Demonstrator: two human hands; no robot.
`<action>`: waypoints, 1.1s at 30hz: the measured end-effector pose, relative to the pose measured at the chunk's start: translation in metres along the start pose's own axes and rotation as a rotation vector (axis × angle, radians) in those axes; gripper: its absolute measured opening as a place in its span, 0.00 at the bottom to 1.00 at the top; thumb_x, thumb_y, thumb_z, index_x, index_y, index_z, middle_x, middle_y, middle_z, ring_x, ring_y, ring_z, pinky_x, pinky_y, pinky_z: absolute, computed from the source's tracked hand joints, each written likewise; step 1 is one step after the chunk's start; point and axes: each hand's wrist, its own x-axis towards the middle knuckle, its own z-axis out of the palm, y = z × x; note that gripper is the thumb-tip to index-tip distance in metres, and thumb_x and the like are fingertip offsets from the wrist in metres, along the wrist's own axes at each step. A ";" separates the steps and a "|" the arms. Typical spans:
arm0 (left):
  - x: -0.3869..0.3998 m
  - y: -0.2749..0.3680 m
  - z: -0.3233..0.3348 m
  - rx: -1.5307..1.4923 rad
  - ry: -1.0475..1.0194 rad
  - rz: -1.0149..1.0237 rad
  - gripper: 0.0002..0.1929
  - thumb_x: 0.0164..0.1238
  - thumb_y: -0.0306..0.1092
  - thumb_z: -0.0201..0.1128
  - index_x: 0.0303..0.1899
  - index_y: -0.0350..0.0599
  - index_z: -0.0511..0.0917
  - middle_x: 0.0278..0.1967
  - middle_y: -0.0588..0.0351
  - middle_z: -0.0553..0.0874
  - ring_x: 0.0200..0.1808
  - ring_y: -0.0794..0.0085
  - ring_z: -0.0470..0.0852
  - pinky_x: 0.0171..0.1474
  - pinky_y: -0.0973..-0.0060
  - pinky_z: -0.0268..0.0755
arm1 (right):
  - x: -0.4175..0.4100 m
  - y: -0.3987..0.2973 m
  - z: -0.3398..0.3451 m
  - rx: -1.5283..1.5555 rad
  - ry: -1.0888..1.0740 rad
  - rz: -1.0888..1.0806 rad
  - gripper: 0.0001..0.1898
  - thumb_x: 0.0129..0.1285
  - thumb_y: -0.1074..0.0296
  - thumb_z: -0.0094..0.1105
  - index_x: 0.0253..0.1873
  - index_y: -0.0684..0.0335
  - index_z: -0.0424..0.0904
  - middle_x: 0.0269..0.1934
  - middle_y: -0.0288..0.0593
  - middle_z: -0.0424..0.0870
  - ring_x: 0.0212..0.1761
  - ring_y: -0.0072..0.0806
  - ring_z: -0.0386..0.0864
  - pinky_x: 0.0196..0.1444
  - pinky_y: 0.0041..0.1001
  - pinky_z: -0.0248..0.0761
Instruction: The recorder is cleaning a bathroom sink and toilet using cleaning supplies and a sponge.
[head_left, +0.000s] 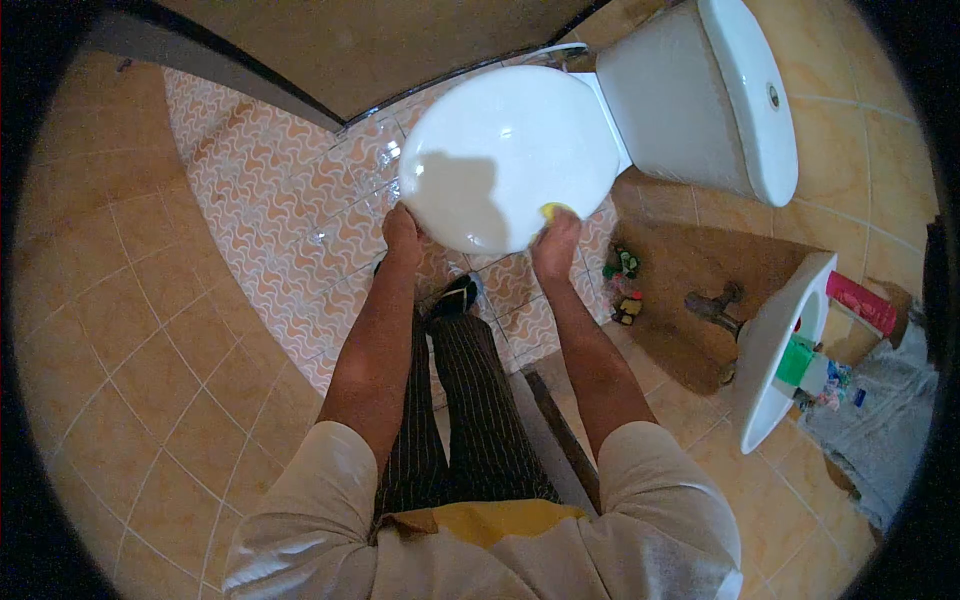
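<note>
A white toilet lid (517, 150) lies closed over the bowl in front of me, with the cistern (675, 112) to its right. My right hand (556, 244) grips a yellow sponge or cloth (553, 210) against the lid's near right edge; the hand is slightly blurred and most of the yellow thing is hidden by it. My left hand (403, 231) rests at the lid's near left rim, its fingers partly hidden, so its grip cannot be made out. A shadow falls across the left part of the lid.
A white washbasin (757, 390) on the right holds a green item (795, 361). Beside it are a red-pink object (862, 302) and a grey towel (877, 420). Small colourful items (626, 300) stand by the wall. A tap (714, 306) juts out below the basin. The patterned floor (285, 202) looks wet.
</note>
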 end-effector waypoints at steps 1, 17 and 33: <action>0.001 0.005 -0.007 -0.060 0.025 0.089 0.15 0.76 0.45 0.54 0.31 0.48 0.75 0.24 0.62 0.76 0.20 0.72 0.73 0.22 0.71 0.64 | -0.001 -0.018 -0.003 -0.038 -0.059 -0.180 0.24 0.57 0.81 0.54 0.61 0.72 0.69 0.55 0.64 0.71 0.60 0.59 0.67 0.67 0.51 0.61; -0.232 0.092 0.128 0.377 -0.225 0.971 0.12 0.77 0.37 0.59 0.40 0.36 0.81 0.31 0.55 0.84 0.34 0.73 0.79 0.41 0.72 0.74 | 0.054 -0.095 -0.236 0.323 0.325 -0.111 0.21 0.61 0.79 0.51 0.60 0.67 0.78 0.53 0.59 0.75 0.58 0.53 0.71 0.65 0.47 0.64; -0.309 0.142 0.362 0.666 -0.859 0.506 0.14 0.74 0.43 0.61 0.37 0.42 0.84 0.31 0.60 0.87 0.26 0.82 0.77 0.27 0.81 0.66 | 0.124 -0.042 -0.323 0.094 0.764 0.009 0.17 0.58 0.79 0.59 0.54 0.66 0.78 0.51 0.56 0.75 0.58 0.52 0.71 0.65 0.45 0.64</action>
